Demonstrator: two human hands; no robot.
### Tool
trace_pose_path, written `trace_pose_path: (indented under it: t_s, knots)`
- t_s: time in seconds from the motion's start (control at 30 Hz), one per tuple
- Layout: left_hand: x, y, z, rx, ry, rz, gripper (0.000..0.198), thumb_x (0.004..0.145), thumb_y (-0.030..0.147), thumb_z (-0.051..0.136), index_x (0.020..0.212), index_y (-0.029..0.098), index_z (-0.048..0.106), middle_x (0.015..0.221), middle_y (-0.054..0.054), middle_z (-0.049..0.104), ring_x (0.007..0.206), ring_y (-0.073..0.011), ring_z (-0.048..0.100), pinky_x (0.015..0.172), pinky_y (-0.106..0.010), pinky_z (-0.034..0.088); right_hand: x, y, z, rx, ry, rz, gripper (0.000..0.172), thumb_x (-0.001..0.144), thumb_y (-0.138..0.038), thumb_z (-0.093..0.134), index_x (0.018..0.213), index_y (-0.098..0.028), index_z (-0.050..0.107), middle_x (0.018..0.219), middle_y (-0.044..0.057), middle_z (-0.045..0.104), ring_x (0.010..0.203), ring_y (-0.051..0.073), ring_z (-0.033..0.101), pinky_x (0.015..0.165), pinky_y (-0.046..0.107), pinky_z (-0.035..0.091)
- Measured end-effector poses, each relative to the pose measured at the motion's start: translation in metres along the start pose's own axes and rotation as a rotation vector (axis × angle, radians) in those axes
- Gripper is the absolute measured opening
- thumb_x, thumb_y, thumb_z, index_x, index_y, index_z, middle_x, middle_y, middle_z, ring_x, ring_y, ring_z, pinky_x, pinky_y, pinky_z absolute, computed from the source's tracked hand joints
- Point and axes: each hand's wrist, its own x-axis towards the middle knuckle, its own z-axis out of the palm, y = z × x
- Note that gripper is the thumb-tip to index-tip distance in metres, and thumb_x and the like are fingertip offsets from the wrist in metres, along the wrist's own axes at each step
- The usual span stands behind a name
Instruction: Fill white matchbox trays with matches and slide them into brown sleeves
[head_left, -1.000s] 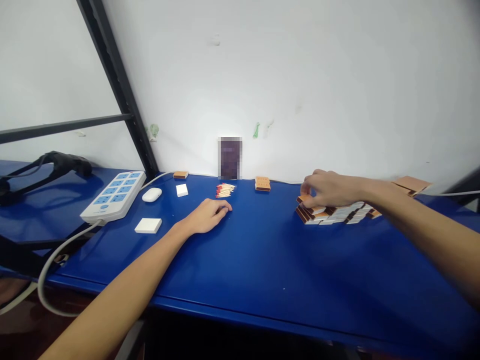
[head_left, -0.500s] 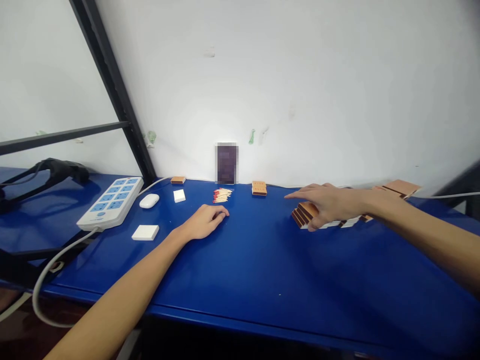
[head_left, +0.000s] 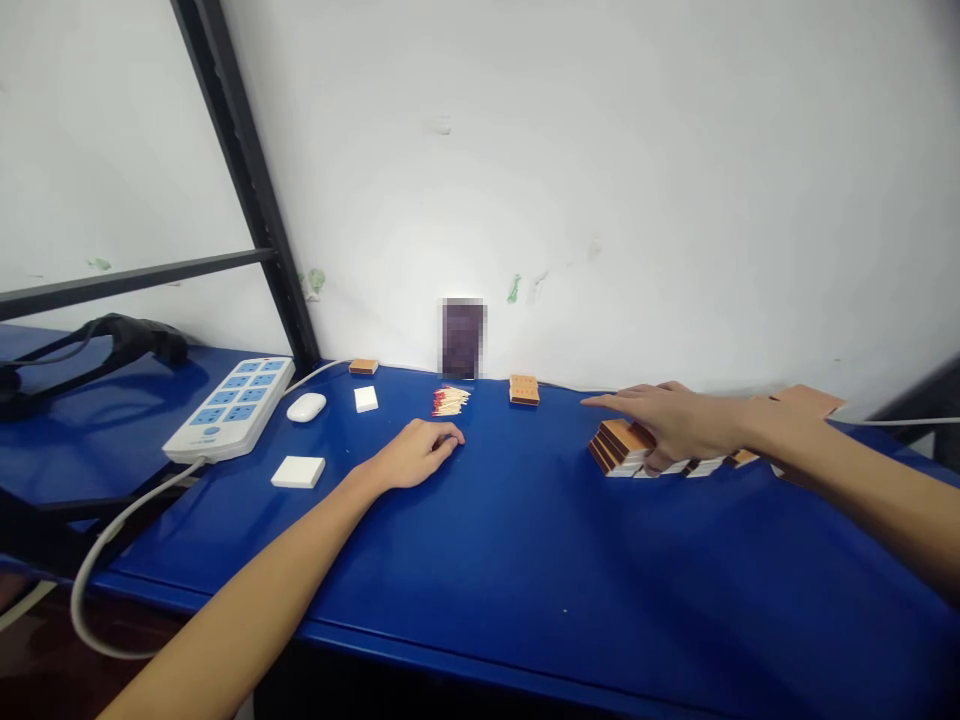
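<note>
Right hand (head_left: 679, 420) lies flat, fingers spread, on the matchbox stack (head_left: 626, 447) near the worktop's (head_left: 525, 540) back edge; left hand (head_left: 416, 453) rests loosely curled, empty

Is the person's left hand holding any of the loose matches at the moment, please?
No, the left hand rests loosely curled on the blue table, while the pile of matches lies apart, farther back.

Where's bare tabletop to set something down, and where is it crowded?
Bare patches: the wide front strip of the blue table between the two forearms, and the gap between the left hand and the matchbox stack under the right hand. Crowded: back-left, around the power strip, mouse, white boxes and loose matches.
</note>
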Motion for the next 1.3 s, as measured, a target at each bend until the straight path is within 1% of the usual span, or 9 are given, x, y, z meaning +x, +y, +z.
trace_pose_path:
  t_s: [0.23,0.4,0.57,0.67,0.83,0.93,1.03,1.13,1.3]
  knots:
    - [0.003,0.001,-0.001,0.005,-0.009,-0.008,0.029,0.092,0.030,0.040,0.103,0.022,0.067,0.071,0.002,0.064,0.061,-0.0141,0.058,0.065,-0.026,0.042,-0.008,0.001,-0.017,-0.004,-0.227,0.118,0.081,0.058,-0.025,0.071,0.135,-0.039,0.051,0.121,0.011,0.063,0.108,0.040,0.056,0.074,0.050,0.050]
    - [0.003,0.003,-0.002,-0.011,-0.018,-0.027,0.030,0.092,0.031,0.041,0.102,0.022,0.067,0.066,0.002,0.061,0.058,-0.0135,0.055,0.061,-0.025,0.040,-0.013,-0.010,-0.026,-0.078,-0.187,0.053,0.090,0.054,-0.024,0.073,0.139,-0.039,0.046,0.137,0.010,0.053,0.108,0.042,0.055,0.076,0.051,0.049]
    - [0.004,0.003,0.000,0.025,0.067,-0.066,0.030,0.092,0.029,0.039,0.095,0.020,0.068,0.072,0.000,0.065,0.062,-0.0144,0.056,0.064,-0.027,0.042,0.002,-0.047,-0.033,0.053,-0.069,-0.179,0.080,0.073,-0.041,0.066,0.147,-0.032,0.035,0.134,0.012,0.053,0.108,0.033,0.058,0.086,0.044,0.048]
    - [0.003,-0.001,-0.005,0.231,0.269,-0.129,0.030,0.092,0.027,0.038,0.092,0.019,0.068,0.081,-0.005,0.066,0.077,-0.0200,0.058,0.075,-0.033,0.044,0.032,-0.081,-0.017,0.132,0.025,-0.264,0.060,0.086,-0.039,0.053,0.143,-0.024,0.040,0.132,0.013,0.053,0.112,0.029,0.057,0.093,0.037,0.045]
    - [-0.002,-0.017,-0.016,0.481,0.466,-0.325,0.032,0.091,0.029,0.042,0.111,0.022,0.065,0.117,-0.011,0.060,0.111,-0.0281,0.051,0.095,-0.044,0.040,0.089,-0.121,0.022,0.085,0.127,0.032,0.055,0.092,-0.031,0.043,0.143,-0.014,0.036,0.143,0.023,0.039,0.123,0.036,0.049,0.098,0.045,0.041]
    - [-0.005,-0.027,-0.014,0.532,0.428,-0.434,0.042,0.090,0.034,0.044,0.130,0.023,0.055,0.141,-0.014,0.044,0.132,-0.0345,0.035,0.104,-0.053,0.031,0.112,-0.121,0.037,0.105,0.158,0.194,0.057,0.094,-0.041,0.039,0.145,-0.018,0.032,0.152,0.022,0.026,0.133,0.041,0.036,0.099,0.053,0.037]
    - [-0.006,-0.034,-0.009,0.523,0.320,-0.519,0.052,0.091,0.040,0.041,0.140,0.022,0.044,0.148,-0.017,0.035,0.139,-0.0411,0.022,0.105,-0.060,0.026,0.125,-0.115,0.045,0.164,0.156,0.274,0.055,0.094,-0.045,0.037,0.141,-0.017,0.038,0.145,0.022,0.037,0.129,0.039,0.041,0.098,0.052,0.038]
    - [-0.007,-0.033,-0.009,0.511,0.239,-0.521,0.052,0.093,0.042,0.036,0.140,0.020,0.044,0.139,-0.019,0.046,0.134,-0.0403,0.030,0.102,-0.060,0.030,0.127,-0.114,0.051,0.180,0.157,0.257,0.050,0.096,-0.040,0.032,0.132,-0.010,0.049,0.134,0.024,0.048,0.124,0.037,0.046,0.097,0.048,0.040]
    - [-0.006,-0.027,-0.015,0.536,0.299,-0.464,0.048,0.090,0.032,0.041,0.136,0.020,0.045,0.121,-0.018,0.054,0.114,-0.0358,0.047,0.090,-0.051,0.042,0.103,-0.126,0.060,0.174,0.181,0.130,0.041,0.097,-0.029,0.030,0.121,-0.009,0.056,0.129,0.022,0.052,0.124,0.032,0.045,0.100,0.042,0.039]
